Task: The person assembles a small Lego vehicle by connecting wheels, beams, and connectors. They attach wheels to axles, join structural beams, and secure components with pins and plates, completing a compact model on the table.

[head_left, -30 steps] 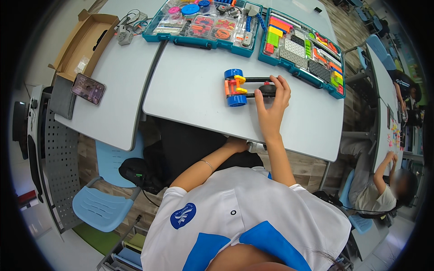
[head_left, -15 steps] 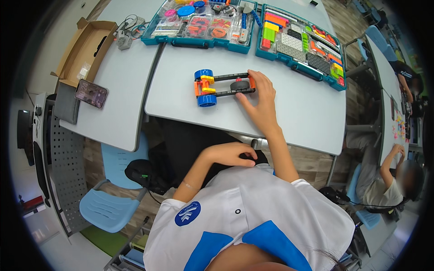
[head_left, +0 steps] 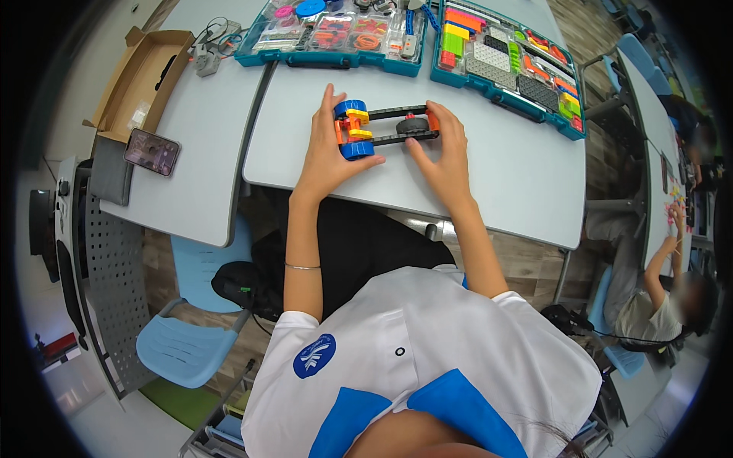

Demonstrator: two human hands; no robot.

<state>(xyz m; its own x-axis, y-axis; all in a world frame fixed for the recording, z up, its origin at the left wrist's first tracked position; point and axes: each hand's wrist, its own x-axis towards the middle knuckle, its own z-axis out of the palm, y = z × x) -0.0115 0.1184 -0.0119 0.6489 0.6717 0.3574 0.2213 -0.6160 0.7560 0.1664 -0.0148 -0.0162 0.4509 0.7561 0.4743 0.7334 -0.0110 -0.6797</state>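
A toy vehicle of building pieces lies on the pale table, with black beams [head_left: 397,112], blue wheels [head_left: 356,149] and yellow and orange pieces at its left end. A dark wheel [head_left: 413,124] sits between the beams towards the right. My right hand [head_left: 447,156] holds the vehicle's right end, its thumb at the near beam and its fingers by the orange end piece. Around the left end, my left hand [head_left: 327,156] is spread open, thumb stretched past the near blue wheel and fingers by the far one. Whether it presses on the wheels is hard to see.
Two teal cases [head_left: 317,58] of sorted colourful parts stand along the far side. On the left table are a cardboard box [head_left: 126,95], a phone [head_left: 152,152] and grey cabled pieces [head_left: 208,57]. A blue chair [head_left: 187,351] stands lower left; another person [head_left: 657,305] works at right.
My left hand has come up from my lap to the vehicle's left end. The vehicle has shifted slightly away from me, with my right hand still at its right end.
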